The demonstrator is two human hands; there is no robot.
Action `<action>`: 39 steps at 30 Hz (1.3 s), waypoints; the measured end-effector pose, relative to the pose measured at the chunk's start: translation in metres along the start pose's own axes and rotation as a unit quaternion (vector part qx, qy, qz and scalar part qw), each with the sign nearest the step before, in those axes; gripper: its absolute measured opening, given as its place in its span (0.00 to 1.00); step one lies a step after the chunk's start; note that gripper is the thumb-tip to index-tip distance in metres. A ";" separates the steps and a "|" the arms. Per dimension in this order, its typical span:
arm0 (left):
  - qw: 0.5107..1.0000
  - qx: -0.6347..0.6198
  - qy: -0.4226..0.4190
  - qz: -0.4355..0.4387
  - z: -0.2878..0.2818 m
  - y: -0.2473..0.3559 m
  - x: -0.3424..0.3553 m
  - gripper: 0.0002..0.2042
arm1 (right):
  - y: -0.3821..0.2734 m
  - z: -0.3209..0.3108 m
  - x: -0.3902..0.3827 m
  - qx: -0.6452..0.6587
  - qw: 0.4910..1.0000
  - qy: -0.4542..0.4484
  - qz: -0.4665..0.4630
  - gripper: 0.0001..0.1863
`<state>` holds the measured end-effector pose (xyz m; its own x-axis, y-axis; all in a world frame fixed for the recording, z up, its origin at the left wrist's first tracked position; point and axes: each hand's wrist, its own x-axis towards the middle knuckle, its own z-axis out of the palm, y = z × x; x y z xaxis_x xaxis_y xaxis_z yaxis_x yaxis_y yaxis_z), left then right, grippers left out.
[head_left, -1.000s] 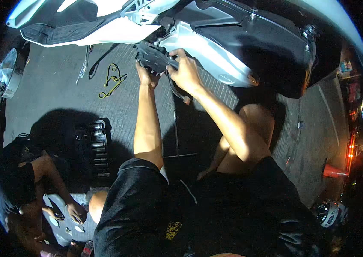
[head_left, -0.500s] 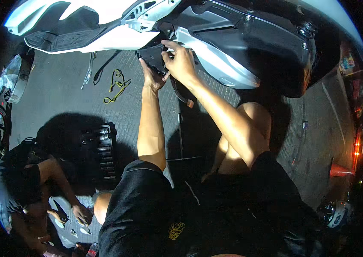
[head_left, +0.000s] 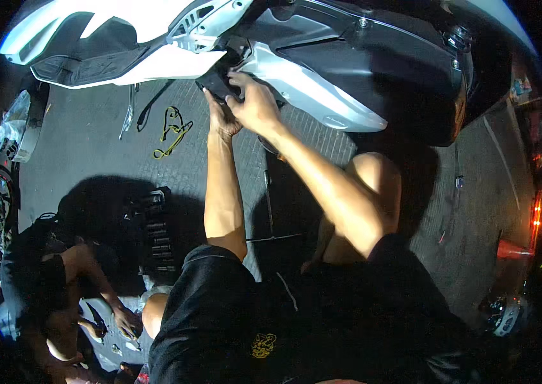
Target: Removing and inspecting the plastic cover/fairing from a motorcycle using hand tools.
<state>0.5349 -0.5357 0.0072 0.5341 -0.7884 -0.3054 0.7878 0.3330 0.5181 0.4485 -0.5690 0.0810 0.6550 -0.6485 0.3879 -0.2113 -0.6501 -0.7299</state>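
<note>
A white and black scooter (head_left: 322,83) spans the top of the view. Below a gap in its side panels, my two hands hold a black plastic part (head_left: 213,84). My left hand (head_left: 222,119) supports it from beneath, fingers along its near edge. On its right side is my right hand (head_left: 255,102), thumb and fingers bent against it and covering much of it. Whether the part touches the scooter I cannot tell. My right forearm crosses in front of a dark hose-like piece.
On the pavement lie a yellow-black strap (head_left: 173,131), a T-handle wrench (head_left: 271,238) and a socket set (head_left: 159,230). A kickstand (head_left: 129,114) reaches down at left. A co-worker's hand (head_left: 125,322) is low left. An orange cone (head_left: 514,249) stands far right.
The black part has shifted slightly up and left, toward the gap in the scooter. My right hand has moved left and down, now covering more of it. My left hand stays beneath.
</note>
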 end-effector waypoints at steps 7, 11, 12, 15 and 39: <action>0.989 -0.045 -0.035 -0.134 -0.018 0.014 0.015 0.49 | 0.039 0.083 -0.059 0.315 0.852 0.220 0.356 0.26; 0.992 0.007 -0.014 -0.124 -0.038 0.025 0.026 0.52 | 0.035 0.092 -0.039 0.421 0.834 0.193 0.299 0.29; 0.991 0.035 0.005 -0.125 -0.029 0.020 0.023 0.53 | 0.043 0.087 -0.035 0.414 0.845 0.152 0.303 0.28; 0.982 0.114 0.042 -0.144 -0.043 0.036 0.021 0.57 | 0.031 0.092 -0.024 0.517 0.781 0.167 0.307 0.23; 0.943 0.261 0.206 0.020 -0.044 0.121 0.002 0.21 | 0.075 0.139 -0.045 0.782 0.419 0.248 0.389 0.19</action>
<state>0.6451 -0.4738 0.0340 0.7184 -0.4775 -0.5059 0.5633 -0.0275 0.8258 0.5041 -0.5335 -0.0700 0.5161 -0.6782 -0.5232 0.7672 0.6376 -0.0698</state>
